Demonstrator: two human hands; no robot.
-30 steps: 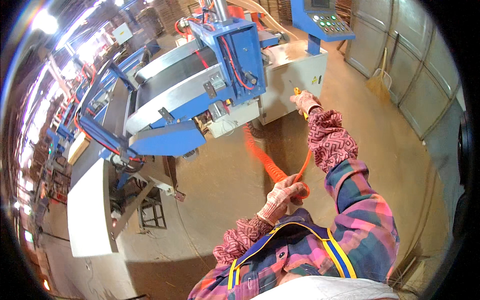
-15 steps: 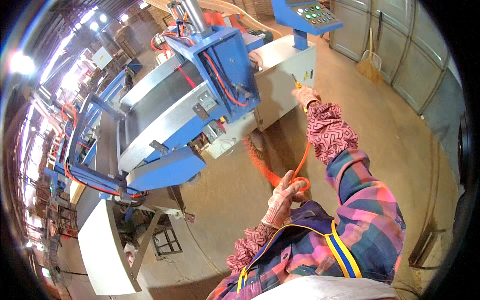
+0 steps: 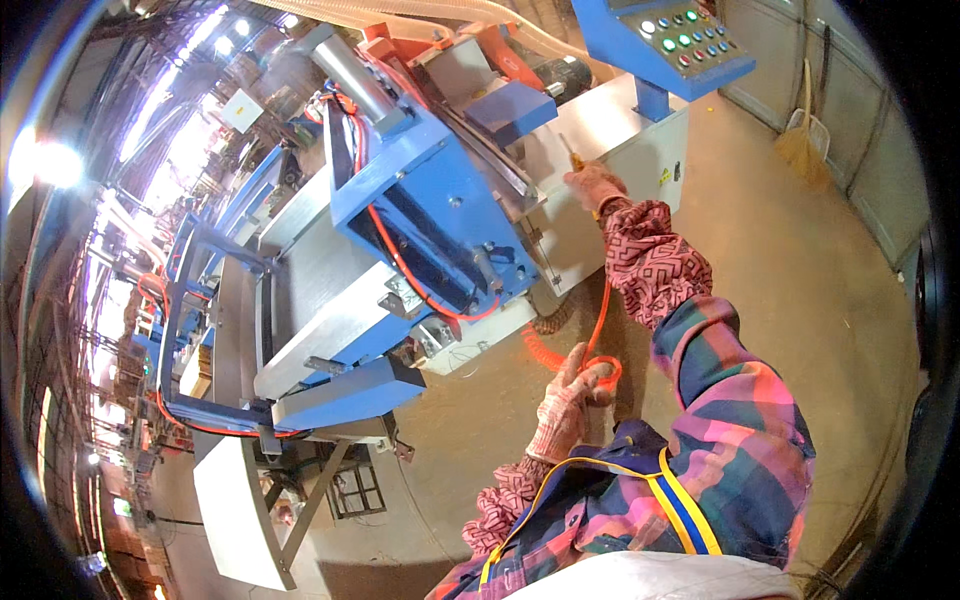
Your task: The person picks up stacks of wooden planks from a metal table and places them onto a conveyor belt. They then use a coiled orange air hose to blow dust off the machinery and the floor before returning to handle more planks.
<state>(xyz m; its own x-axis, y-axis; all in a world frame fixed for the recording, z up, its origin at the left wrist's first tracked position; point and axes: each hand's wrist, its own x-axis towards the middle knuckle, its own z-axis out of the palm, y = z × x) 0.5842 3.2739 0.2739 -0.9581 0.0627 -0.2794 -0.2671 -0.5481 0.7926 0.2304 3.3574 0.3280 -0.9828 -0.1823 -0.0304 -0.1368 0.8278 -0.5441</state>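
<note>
My right hand (image 3: 597,187), in a light work glove, is closed around a yellow air blow gun (image 3: 576,161) with a thin metal nozzle. It reaches forward at the top of the white machine cabinet (image 3: 640,165), with the nozzle pointing away from me over the machine. An orange air hose (image 3: 603,318) hangs down from that hand toward my left. Nearer my body, my left hand (image 3: 562,410), also gloved, is closed on a loop of the same hose. Past the left hand, the hose's coiled part (image 3: 542,350) runs toward the machine's base.
A blue machine frame (image 3: 430,180) with a metal cylinder (image 3: 350,75) stands ahead. A blue control panel (image 3: 690,40) with lit buttons rises at its right. A white curved panel (image 3: 235,510) juts out at left. A broom (image 3: 803,150) leans by grey doors.
The machine now appears closer and further right in view. My right hand has brought the blow gun from beside the cabinet to its top. My left hand keeps its hold on the hose.
</note>
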